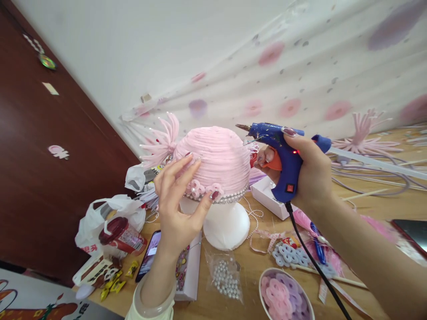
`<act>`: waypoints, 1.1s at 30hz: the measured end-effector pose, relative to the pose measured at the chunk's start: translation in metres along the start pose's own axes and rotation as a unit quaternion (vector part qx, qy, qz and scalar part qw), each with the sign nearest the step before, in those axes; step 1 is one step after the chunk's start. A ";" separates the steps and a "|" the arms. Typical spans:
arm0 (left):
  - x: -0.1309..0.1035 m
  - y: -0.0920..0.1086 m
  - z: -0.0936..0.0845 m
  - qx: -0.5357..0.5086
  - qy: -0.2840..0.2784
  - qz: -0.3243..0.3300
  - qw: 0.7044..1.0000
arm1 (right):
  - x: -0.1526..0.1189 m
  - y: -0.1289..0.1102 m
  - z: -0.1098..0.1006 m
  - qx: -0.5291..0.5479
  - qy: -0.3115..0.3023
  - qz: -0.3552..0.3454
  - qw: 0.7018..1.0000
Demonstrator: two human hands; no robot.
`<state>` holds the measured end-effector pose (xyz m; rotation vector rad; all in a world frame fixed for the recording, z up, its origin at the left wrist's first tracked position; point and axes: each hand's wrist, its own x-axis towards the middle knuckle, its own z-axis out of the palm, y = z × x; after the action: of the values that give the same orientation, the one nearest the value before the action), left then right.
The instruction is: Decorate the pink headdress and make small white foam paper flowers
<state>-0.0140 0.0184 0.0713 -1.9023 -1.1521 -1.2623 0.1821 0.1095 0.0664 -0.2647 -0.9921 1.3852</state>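
A pink fuzzy cap (216, 155) sits on a white foam head stand (227, 226). Rows of silvery beads (233, 195) run along its lower edge, with small pink flowers (195, 188) just above them at the front left. My left hand (180, 200) rests on the cap's left front, fingers spread, the thumb against a flower. To the right of the cap, my right hand (300, 164) is wrapped round a blue glue gun (288, 164) with an orange trigger and a lit red light. The gun's metal nozzle points left, close to the cap's upper right side.
A bowl (312, 306) of pink and purple flowers, a bag of silver beads (227, 280), a phone (150, 255) and a red cup (123, 235) stand on the table. The gun's black cord (310, 258) runs down right. A white box (270, 198) lies behind.
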 end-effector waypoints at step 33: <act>-0.002 0.001 -0.002 -0.023 0.001 -0.018 1.000 | 0.000 0.000 0.000 -0.005 -0.011 -0.010 1.000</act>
<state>-0.0148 0.0158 0.0705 -1.9204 -1.1699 -1.3212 0.1825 0.1099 0.0662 -0.2479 -1.0167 1.3684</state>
